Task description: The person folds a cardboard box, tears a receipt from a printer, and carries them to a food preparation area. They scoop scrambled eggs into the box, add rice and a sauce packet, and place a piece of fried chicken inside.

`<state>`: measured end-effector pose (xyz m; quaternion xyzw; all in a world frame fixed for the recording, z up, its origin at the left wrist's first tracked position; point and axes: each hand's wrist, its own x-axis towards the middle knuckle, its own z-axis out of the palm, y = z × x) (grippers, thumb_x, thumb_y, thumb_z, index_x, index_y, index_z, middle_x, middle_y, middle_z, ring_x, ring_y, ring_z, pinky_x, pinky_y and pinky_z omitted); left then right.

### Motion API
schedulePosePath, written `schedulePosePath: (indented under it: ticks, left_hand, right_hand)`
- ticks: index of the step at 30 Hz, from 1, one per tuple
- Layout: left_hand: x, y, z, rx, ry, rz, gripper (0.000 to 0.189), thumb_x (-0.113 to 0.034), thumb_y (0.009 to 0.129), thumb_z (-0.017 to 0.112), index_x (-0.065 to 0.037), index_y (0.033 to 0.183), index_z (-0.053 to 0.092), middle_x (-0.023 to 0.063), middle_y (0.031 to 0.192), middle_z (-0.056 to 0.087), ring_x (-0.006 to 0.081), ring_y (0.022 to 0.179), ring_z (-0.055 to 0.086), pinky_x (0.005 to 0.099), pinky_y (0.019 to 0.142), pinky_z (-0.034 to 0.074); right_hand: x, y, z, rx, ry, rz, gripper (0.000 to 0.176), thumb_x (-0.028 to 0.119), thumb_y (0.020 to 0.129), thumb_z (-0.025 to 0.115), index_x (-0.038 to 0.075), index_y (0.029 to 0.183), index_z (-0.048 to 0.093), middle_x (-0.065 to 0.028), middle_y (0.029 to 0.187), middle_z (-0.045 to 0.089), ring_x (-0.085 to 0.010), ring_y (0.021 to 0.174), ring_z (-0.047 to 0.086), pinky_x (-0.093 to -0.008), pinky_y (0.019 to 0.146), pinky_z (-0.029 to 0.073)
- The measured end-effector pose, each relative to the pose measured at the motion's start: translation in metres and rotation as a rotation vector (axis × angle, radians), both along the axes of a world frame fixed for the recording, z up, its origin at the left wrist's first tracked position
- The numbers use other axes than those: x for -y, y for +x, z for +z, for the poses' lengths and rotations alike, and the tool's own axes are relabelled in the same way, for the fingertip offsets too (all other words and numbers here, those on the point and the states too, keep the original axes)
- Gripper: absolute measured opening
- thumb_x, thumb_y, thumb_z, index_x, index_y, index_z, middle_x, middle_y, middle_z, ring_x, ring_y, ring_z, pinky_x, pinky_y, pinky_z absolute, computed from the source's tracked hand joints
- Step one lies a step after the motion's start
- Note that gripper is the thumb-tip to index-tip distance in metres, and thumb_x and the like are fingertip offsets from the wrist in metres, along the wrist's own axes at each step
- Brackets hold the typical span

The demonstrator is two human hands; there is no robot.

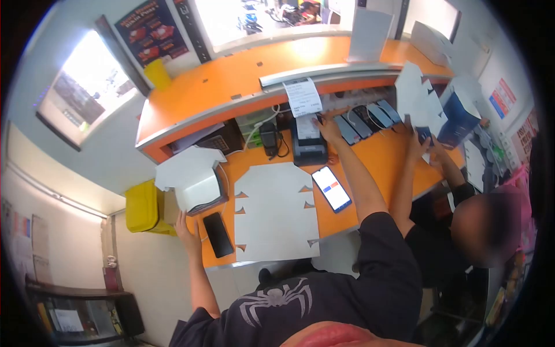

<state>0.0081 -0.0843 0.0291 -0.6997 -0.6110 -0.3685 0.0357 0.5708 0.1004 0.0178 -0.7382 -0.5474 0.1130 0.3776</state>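
Note:
My right hand is at a black receipt printer, its fingers closed at the right edge of a long printed receipt standing up out of it. My left hand rests at the table's left edge with fingers stretched, beside an open white cardboard box. Close to it lies a phone with a dark screen. A flat, unfolded white box sheet with cut tabs lies between my arms. Right of the sheet is a phone with a lit screen.
Several grey-blue devices line the shelf under the orange counter. A black adapter with cables stands left of the printer. At right, a co-worker's hands hold a small dark object. A yellow bin stands left.

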Motion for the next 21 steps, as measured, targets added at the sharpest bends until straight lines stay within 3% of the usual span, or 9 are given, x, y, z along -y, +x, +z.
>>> schedulePosePath:
  ticks: [3, 5, 9, 10, 14, 15, 17, 20, 21]
  left_hand:
    - [0.064, -0.022, -0.049, 0.134, -0.004, 0.36, 0.054, -0.031, 0.085, 0.055, 0.0, 0.127, 0.039, 0.0197, 0.131, 0.039, 0.0374, 0.12, 0.036, 0.0451, 0.1, 0.027]
    - [0.105, -0.041, -0.085, 0.228, -0.231, 0.617, 0.067, -0.041, 0.085, 0.054, 0.001, 0.132, 0.032, 0.023, 0.134, 0.034, 0.0377, 0.124, 0.031, 0.0452, 0.102, 0.024]
    - [0.151, -0.054, -0.12, 0.448, -0.4, 0.616, 0.078, -0.052, 0.084, 0.05, 0.003, 0.134, 0.026, 0.0235, 0.136, 0.03, 0.0362, 0.127, 0.027, 0.0435, 0.105, 0.021]
    - [0.155, -0.057, -0.125, 0.507, -0.446, 0.606, 0.079, -0.053, 0.084, 0.049, 0.004, 0.134, 0.025, 0.0233, 0.137, 0.029, 0.0356, 0.128, 0.026, 0.043, 0.105, 0.02]
    - [0.15, -0.057, -0.134, 0.825, -0.399, 0.642, 0.075, -0.051, 0.086, 0.049, 0.007, 0.13, 0.031, 0.0213, 0.133, 0.036, 0.0313, 0.124, 0.034, 0.0403, 0.103, 0.025]
    - [0.144, -0.058, -0.135, 0.912, -0.374, 0.624, 0.072, -0.049, 0.086, 0.05, 0.007, 0.128, 0.034, 0.0201, 0.129, 0.041, 0.029, 0.118, 0.04, 0.0393, 0.099, 0.029]
    - [0.129, -0.054, -0.132, 1.04, -0.291, 0.615, 0.065, -0.045, 0.087, 0.052, 0.007, 0.122, 0.04, 0.0175, 0.121, 0.049, 0.0248, 0.106, 0.049, 0.0369, 0.089, 0.038]
    - [0.111, -0.051, -0.144, 1.143, -0.174, 0.566, 0.059, -0.041, 0.084, 0.059, 0.007, 0.115, 0.047, 0.0164, 0.114, 0.054, 0.023, 0.095, 0.056, 0.0344, 0.075, 0.047]
    - [0.104, -0.044, -0.147, 1.211, -0.098, 0.672, 0.06, -0.041, 0.082, 0.062, 0.007, 0.113, 0.048, 0.0163, 0.111, 0.055, 0.0227, 0.094, 0.056, 0.0347, 0.074, 0.048]
  right_hand:
    - [-0.026, 0.012, -0.002, -0.116, -0.151, 0.104, 0.075, 0.063, 0.076, 0.049, 0.0, 0.117, 0.051, -0.0269, 0.113, 0.053, -0.0391, 0.109, 0.05, -0.0403, 0.091, 0.039]
    - [-0.054, 0.02, -0.024, -0.192, -0.132, 0.093, 0.071, 0.059, 0.08, 0.048, 0.0, 0.12, 0.049, -0.0238, 0.112, 0.055, -0.0342, 0.104, 0.054, -0.0379, 0.089, 0.04]
    - [-0.111, 0.035, -0.063, -0.198, -0.149, 0.202, 0.068, 0.055, 0.081, 0.051, 0.001, 0.121, 0.049, -0.0182, 0.111, 0.058, -0.0253, 0.098, 0.057, -0.034, 0.085, 0.043]
    - [-0.113, 0.03, -0.053, -0.258, -0.253, 0.191, 0.065, 0.05, 0.078, 0.059, 0.001, 0.121, 0.05, -0.018, 0.11, 0.059, -0.0244, 0.097, 0.057, -0.0339, 0.082, 0.045]
    - [-0.101, 0.022, -0.028, -0.319, -0.099, 0.248, 0.059, 0.042, 0.064, 0.074, -0.002, 0.101, 0.063, -0.0162, 0.091, 0.065, -0.0232, 0.079, 0.062, -0.0312, 0.071, 0.048]
    - [-0.099, 0.023, -0.03, -0.337, -0.024, 0.273, 0.052, 0.034, 0.061, 0.079, -0.003, 0.095, 0.065, -0.0135, 0.086, 0.066, -0.0198, 0.072, 0.062, -0.0303, 0.065, 0.049]
    - [-0.064, 0.013, -0.001, -0.689, 0.028, 0.291, 0.041, 0.023, 0.063, 0.078, -0.003, 0.093, 0.066, -0.0125, 0.089, 0.066, -0.0186, 0.074, 0.062, -0.0321, 0.067, 0.048]
    - [0.0, -0.007, 0.063, -0.702, 0.046, 0.319, 0.032, 0.012, 0.065, 0.076, -0.002, 0.093, 0.066, -0.0108, 0.09, 0.066, -0.017, 0.078, 0.06, -0.0302, 0.072, 0.046]
    - [0.008, -0.006, 0.072, -0.672, 0.028, 0.318, 0.032, 0.011, 0.065, 0.076, -0.002, 0.093, 0.066, -0.0106, 0.09, 0.066, -0.0169, 0.08, 0.06, -0.0294, 0.074, 0.045]
